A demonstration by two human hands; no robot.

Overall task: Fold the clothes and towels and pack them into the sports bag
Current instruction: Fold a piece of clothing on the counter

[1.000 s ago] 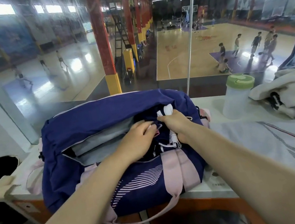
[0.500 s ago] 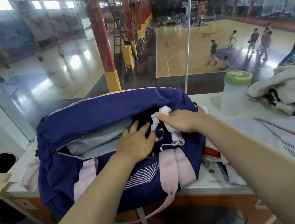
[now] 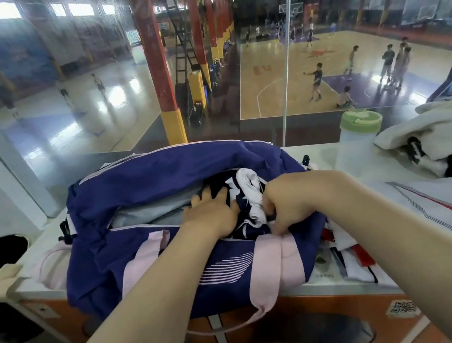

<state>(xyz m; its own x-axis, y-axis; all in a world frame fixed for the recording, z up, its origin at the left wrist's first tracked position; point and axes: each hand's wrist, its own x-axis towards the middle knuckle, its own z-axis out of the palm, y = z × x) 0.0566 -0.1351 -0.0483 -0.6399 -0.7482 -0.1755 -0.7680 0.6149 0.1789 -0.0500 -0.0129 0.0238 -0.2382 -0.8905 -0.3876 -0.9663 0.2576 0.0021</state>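
A: Grip first. Right hand has fingers curled down at the near rim of the bag, pinching at what looks like the edge of the navy garment or the rim itself; can't tell which. Left hand lies flat, fingers straight, pressing on the same garment inside the opening.

B: Why flat w/ the left?

A: Prob. to hold the folded stack down so it doesn't spring up while the right tucks the edge in. A white piece sticks up between the two hands, not yet seated.

B: Where's the bag?

A: On the table, at the near edge, mouth open toward the person, pink strap hanging off the front. Grey lining or cloth shows inside, left of the hands.

B: Rest of the laundry?

A: Still out. White shirt w/ red stripe spread on the table right of the bag, a cream towel heaped behind it w/ dark items under it. Bottle w/ green lid stands just beside the towel, behind the bag.

B: So progress?

A: Partway, I'd say. Some items in, several to fold. Risk: the white piece bunches if pushed in w/o smoothing.
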